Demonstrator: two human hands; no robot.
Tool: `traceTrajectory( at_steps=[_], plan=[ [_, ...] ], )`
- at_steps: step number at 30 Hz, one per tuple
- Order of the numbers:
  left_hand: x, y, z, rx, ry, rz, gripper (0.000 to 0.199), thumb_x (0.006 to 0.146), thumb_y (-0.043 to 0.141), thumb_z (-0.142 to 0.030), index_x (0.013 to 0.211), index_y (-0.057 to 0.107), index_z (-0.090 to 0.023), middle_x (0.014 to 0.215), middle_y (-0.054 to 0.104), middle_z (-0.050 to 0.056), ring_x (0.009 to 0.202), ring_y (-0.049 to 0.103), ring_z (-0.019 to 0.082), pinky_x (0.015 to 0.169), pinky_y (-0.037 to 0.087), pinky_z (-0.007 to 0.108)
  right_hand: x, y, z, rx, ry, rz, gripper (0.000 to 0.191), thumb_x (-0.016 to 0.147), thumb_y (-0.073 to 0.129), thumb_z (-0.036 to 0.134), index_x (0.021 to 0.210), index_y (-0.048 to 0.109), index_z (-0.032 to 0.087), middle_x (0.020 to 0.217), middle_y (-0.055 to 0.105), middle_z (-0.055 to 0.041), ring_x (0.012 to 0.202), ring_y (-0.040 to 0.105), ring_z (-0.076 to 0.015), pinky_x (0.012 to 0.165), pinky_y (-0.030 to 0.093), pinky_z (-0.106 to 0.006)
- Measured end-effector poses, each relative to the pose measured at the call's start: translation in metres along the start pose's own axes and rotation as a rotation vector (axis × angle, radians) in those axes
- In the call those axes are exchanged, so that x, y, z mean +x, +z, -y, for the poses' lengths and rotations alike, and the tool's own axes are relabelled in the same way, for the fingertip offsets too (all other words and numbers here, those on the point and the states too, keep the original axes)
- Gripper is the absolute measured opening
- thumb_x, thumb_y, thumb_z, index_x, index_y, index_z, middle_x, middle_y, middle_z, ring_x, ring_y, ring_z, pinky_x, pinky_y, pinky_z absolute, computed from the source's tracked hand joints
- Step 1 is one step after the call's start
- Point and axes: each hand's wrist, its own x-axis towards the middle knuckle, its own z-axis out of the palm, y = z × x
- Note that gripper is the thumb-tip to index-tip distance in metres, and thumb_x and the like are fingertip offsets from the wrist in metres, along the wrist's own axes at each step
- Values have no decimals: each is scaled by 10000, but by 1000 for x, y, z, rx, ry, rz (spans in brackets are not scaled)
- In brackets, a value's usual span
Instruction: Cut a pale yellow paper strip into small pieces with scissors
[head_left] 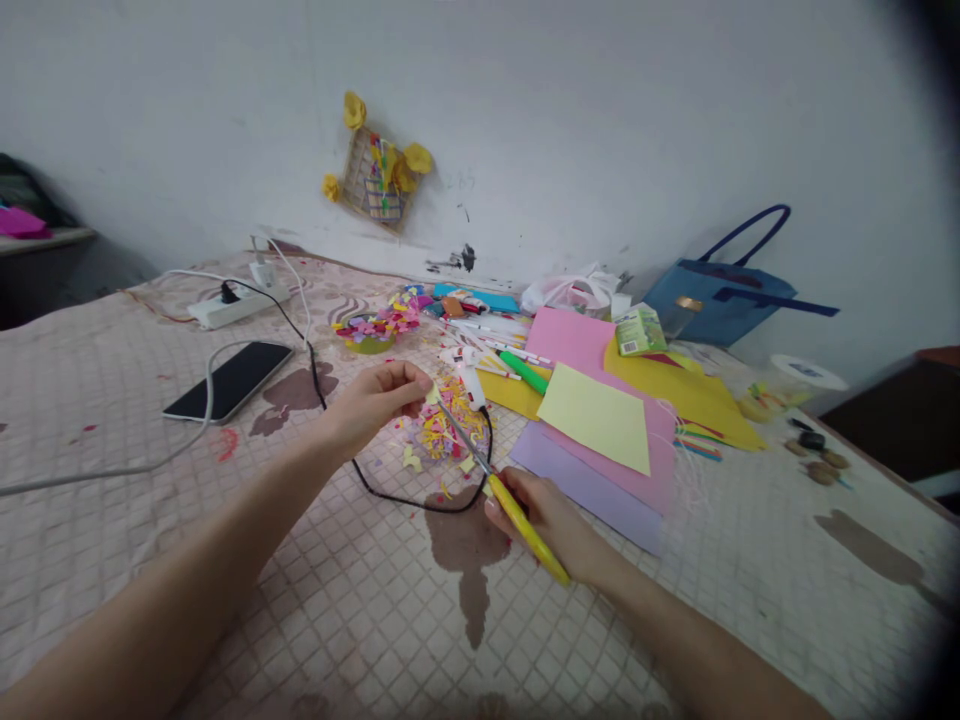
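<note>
My left hand (pixel 379 400) pinches a small pale yellow paper piece (pixel 433 395) between thumb and fingertips. The yellow-handled scissors (pixel 529 528) are in my right hand (pixel 544 515), their metal blades pointing up and left with the tips at the paper piece. Beneath the blades lies a pile of pink and yellow paper scraps (pixel 442 435). A white glue gun (pixel 471 380) rests just behind the pile, its black cord looping around the scraps. To the right, a pale yellow sheet (pixel 596 415) lies over pink and purple sheets (pixel 589 485).
A phone (pixel 229 382) and a white power strip (pixel 238 305) lie at the left. Behind are a bowl of colourful cutouts (pixel 367 335), a green marker (pixel 523 372) and white sticks. A blue bag (pixel 720 295) stands at the back right, near a clear tub (pixel 799 380).
</note>
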Motion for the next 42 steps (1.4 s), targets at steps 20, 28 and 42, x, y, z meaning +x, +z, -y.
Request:
traceTrajectory(
  at_steps=[20,28,42],
  plan=[
    [-1,-3,-2,93,16,74,157,723,636,-301,667,575,-168,591,511,-19,543,464,89,541,365,229,2,-1,-1,-1,-28,21,322,827,477,456,675,408,181,591,420,45,515,328,-79,466,270,-207],
    [-1,-5,-3,124,21,98,161,720,639,-314,670,578,-173,588,508,-18,539,460,93,532,364,232,2,-1,-4,-13,-17,41,334,823,472,480,687,420,180,611,426,39,528,340,-85,486,280,-211],
    [0,-7,0,143,5,86,175,718,632,-333,658,580,-177,585,521,-8,541,466,104,540,373,243,3,-4,1,-15,-19,22,298,810,507,435,678,434,177,603,439,36,534,354,-90,478,283,-213]
  ],
)
